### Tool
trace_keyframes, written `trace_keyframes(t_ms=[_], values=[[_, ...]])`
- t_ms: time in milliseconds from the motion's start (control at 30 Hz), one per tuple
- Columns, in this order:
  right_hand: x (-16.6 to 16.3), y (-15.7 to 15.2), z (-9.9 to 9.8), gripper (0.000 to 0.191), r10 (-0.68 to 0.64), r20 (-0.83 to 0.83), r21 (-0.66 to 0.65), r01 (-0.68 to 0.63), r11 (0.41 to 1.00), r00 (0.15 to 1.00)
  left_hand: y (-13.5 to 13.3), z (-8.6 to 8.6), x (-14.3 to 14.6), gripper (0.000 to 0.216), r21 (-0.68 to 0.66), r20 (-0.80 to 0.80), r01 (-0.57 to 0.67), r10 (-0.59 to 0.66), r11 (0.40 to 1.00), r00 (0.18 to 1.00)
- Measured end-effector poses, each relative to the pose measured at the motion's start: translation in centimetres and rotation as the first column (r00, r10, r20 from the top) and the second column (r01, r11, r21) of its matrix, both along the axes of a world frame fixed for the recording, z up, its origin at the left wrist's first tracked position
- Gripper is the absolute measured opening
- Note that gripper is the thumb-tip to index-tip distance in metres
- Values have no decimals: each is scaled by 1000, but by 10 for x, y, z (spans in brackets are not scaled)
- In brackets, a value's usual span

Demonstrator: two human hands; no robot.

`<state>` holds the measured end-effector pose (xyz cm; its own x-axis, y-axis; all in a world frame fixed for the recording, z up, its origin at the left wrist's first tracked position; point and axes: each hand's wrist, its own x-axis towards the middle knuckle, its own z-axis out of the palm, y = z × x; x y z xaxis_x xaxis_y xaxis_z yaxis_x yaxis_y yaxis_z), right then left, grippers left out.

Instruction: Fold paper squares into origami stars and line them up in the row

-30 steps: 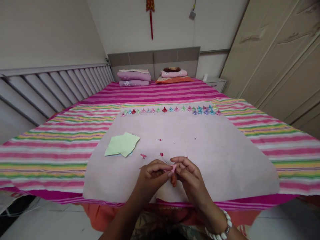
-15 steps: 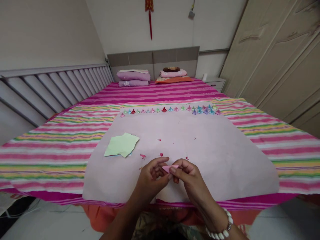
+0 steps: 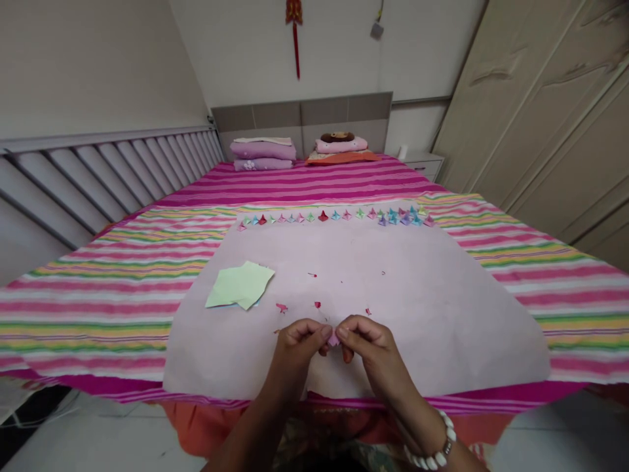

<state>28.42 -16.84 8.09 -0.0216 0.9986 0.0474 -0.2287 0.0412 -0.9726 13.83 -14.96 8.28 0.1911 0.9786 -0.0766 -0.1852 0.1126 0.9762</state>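
Pink folded paper [image 3: 333,339] is sitting between the two hands, over the near part of the pale sheet [image 3: 417,295] on the bed. Left hand [image 3: 299,344] and right hand [image 3: 368,341] are both pinching it with thumb and fingertips. Fingers are covering most of it, so its full shape is staying unclear; the lower fingers are mostly hiding behind the hands, and the bottom edge is cutting off both forearms. One white bracelet [image 3: 431,459] is circling the right wrist.

Four reddish scraps [image 3: 282,307] are lying beyond the hands (tiny specks too, hard to identify), one dark curl [image 3: 383,273] farther right. Light green paper [image 3: 240,285] is lying left, bluish edge peeking out below; sheet count is not showing. Folded paper pieces [image 3: 323,216] are lining the far edge, two of them red; they are crowding and overlapping at the right end, so no exact total. Two stacks of bedding [image 3: 264,151] are resting by the headboard [image 3: 275,118].
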Motion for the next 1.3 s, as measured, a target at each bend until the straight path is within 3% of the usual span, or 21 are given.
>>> trace_keyframes(t_ms=[267,533,633,700,767,833,967,1133,1300], values=[[1,6,-10,27,-10,-35,-38,8,999,999,3,-6,3,26,-69,-19,-34,32,997,999],[-4,20,-26,27,-88,-221,-259,28,965,971,18,-23,10,36,-123,-115,-80,66,989,991],[-1,29,-33,27,-126,-279,-367,15,930,952,29,-28,8,31,-14,-222,-76,71,997,973],[2,36,-38,26,-152,-295,-412,18,911,943,35,-32,5,19,181,-282,-88,138,980,949],[5,43,-44,25,-176,-307,-447,22,894,935,41,-35,2,7,397,-335,-44,189,917,923],[8,48,-49,24,-188,-319,-477,14,879,929,44,-39,1,3,521,-400,69,173,851,900],[9,55,-54,22,-171,-328,-510,-21,860,929,52,-46,3,14,536,-527,244,94,808,844],[12,68,-60,23,-132,-311,-506,-46,861,941,71,-56,6,13,554,-589,307,104,774,801],[16,85,-67,25,-80,-221,-461,-32,887,972,92,-67,11,14,480,-595,283,72,830,800]])
